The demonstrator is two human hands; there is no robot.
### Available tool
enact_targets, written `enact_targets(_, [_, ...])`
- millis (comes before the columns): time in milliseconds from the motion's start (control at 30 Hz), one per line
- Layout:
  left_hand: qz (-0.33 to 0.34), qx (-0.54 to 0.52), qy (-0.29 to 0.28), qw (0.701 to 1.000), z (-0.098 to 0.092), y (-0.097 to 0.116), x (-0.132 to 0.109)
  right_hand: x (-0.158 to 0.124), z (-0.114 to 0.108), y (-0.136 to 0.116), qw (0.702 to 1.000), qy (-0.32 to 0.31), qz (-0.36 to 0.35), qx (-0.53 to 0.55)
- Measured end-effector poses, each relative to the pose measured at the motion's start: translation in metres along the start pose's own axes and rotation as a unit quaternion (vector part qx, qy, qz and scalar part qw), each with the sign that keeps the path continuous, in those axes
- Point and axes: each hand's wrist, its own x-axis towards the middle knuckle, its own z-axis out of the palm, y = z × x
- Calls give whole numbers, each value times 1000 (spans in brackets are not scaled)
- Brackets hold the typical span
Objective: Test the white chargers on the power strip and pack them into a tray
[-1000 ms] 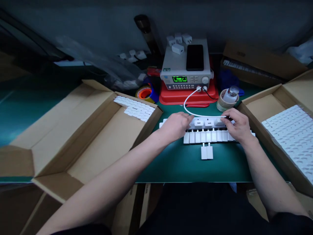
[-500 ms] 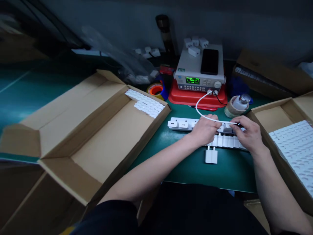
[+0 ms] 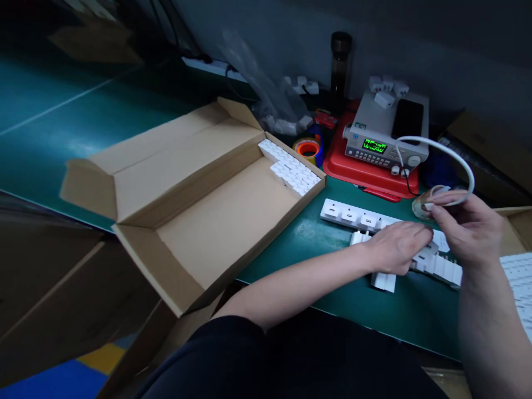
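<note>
My right hand [image 3: 477,227] pinches the end of a white cable [image 3: 467,166], which arches over from the front of the tester [image 3: 386,133]. My left hand [image 3: 401,246] is closed on a white USB charger [image 3: 431,248], partly covered by the fingers, above the row of loose white chargers [image 3: 446,270]. Behind it lies a white power strip [image 3: 326,215] with several USB chargers plugged in, its right part hidden by my left hand. More chargers [image 3: 384,281] lie on the green table at the near side of my left hand.
Left stands an open cardboard box [image 3: 199,221] with white chargers [image 3: 295,169] packed in its far corner. Another box [image 3: 513,233] with rows of chargers stands right. The tester sits on a red tray [image 3: 341,166], a phone [image 3: 407,118] on top. Tape rolls [image 3: 307,148] lie beside it.
My right hand has lifted the cable up and away from the power strip. My left hand has moved from the strip to the nearer chargers. The view has swung left.
</note>
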Motion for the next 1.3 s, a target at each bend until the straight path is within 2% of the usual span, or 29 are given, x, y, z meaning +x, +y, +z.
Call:
enact_targets(67, [4,-42,9,999,-7,7,-24,16,31,-15,997,-73,-15,30])
enact_targets(200, [-91,-139,58,984,-31,24,-82,30,106,-24,979,-196,-57,20])
enact_targets(267, [-132,-187,82,970,-53,27,-112,31,134,-22,964,-246,-100,-19])
enact_targets(367, [-208,-214,96,950,-99,17,-154,33,153,-21,935,-300,-169,-82])
enact_targets(467, [-344,-167,155,911,-147,-20,-186,37,154,-19,916,-308,-207,-153])
enact_targets(500, [-400,-130,184,889,-161,-39,-194,38,153,-19,912,-307,-211,-172])
enact_targets(567, [-520,-37,235,820,-184,-80,-205,39,152,-16,910,-305,-210,-186])
enact_targets(600, [-569,5,242,786,-193,-101,-208,39,152,-15,913,-301,-205,-183])
enact_targets(667, [-631,67,218,742,-205,-138,-209,36,154,-13,923,-291,-191,-165])
enact_targets(733, [-651,75,195,730,-208,-164,-205,32,155,-12,932,-278,-181,-149])
enact_targets(800, [-640,13,198,742,-206,-177,-197,29,156,-11,939,-265,-172,-137])
enact_targets(867, [-612,-59,202,762,-202,-179,-190,27,156,-10,945,-254,-163,-127])
enact_targets(900, [-601,-60,192,773,-200,-177,-187,26,156,-9,947,-251,-158,-122])
enact_targets(967, [-599,9,159,785,-198,-167,-182,25,156,-9,951,-252,-139,-115])
enact_targets(1067, [-575,166,125,792,-193,-138,-171,25,152,-10,955,-267,-88,-97])
enact_targets(1133, [-512,205,120,826,-183,-111,-157,25,145,-11,958,-276,-51,-65])
enact_targets(1233, [-382,142,117,906,-154,-70,-132,20,119,-12,965,-255,-42,-41])
enact_targets(1300, [-315,89,116,938,-130,-53,-118,8,93,-13,967,-235,-66,-80])
